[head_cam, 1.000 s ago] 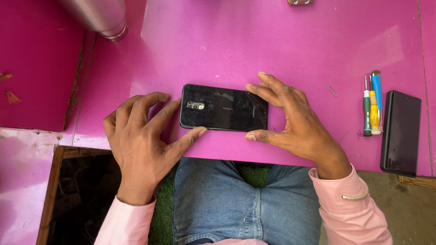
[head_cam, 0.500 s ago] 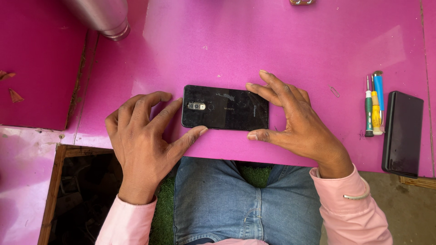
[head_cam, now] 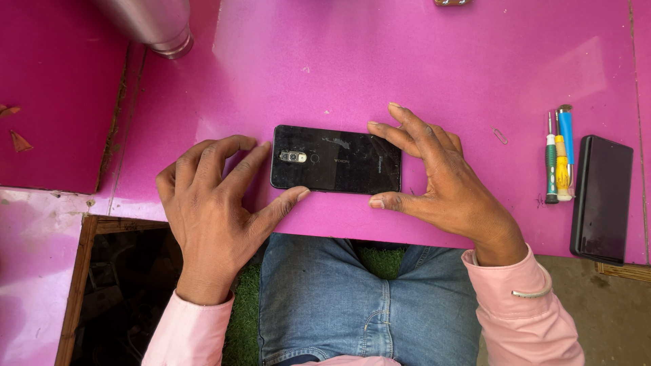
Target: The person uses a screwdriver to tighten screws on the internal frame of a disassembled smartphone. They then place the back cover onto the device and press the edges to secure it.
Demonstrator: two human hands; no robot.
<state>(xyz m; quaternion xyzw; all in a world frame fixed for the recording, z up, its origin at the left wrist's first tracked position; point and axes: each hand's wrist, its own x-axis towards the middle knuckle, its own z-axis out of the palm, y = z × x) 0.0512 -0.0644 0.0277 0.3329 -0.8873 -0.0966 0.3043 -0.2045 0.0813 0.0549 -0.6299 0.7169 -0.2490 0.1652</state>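
Nearest to me, my lap in blue jeans [head_cam: 359, 298] is showing under the counter edge, pink sleeves on both arms. On the pink counter [head_cam: 420, 61] my left hand [head_cam: 213, 203] is resting palm down just left of the black phone [head_cam: 336, 159], fingers spread, index finger along the phone's left end and thumb tip touching its near edge; the grip is released, not closing on anything. My right hand [head_cam: 441, 179] is bracing the phone's right end, fingertips touching the far corner and thumb at the near corner, a loose pinch across the short side. Phone is lying flat, back side up, camera lens toward the left, long side across me, close to the counter's near edge. Off to the right, three small screwdrivers [head_cam: 559, 159] are lying side by side, a black slab-shaped device [head_cam: 602, 196] just beside them. Far left, a steel cylinder [head_cam: 152, 24] is standing at the back.
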